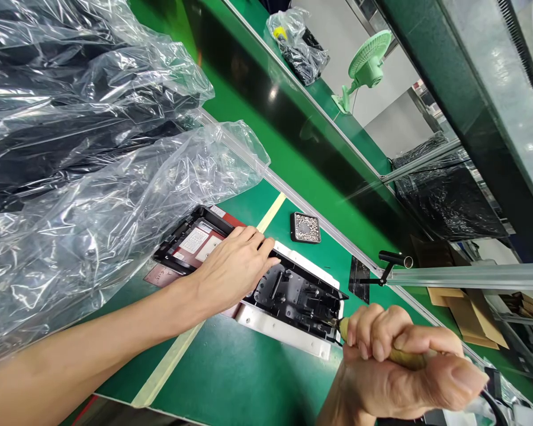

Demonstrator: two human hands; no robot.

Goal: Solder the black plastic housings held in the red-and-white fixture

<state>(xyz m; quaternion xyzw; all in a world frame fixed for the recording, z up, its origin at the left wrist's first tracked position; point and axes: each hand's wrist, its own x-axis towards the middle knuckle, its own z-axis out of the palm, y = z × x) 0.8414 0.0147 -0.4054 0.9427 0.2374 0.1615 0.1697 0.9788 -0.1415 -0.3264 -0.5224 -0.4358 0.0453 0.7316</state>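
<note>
A long black plastic housing (288, 293) lies in a pale metal fixture (284, 330) on the green bench, its inner side with posts and ribs facing up. My left hand (237, 263) rests over its middle, fingers bent across the far edge, holding it down. Part of the housing is hidden under that hand. My right hand (391, 358) is wrapped round the yellowish handle of a soldering iron (406, 358). Its metal tip reaches into the right end of the housing. A small black tray (306, 228) of tiny metal parts stands behind the fixture.
Clear plastic bags (93, 118) with dark contents fill the left side. A metal rail (302, 204) edges the bench, with a green conveyor belt (249, 112) beyond. A post (471, 277) juts in at right. A green fan (368, 62) stands farther back.
</note>
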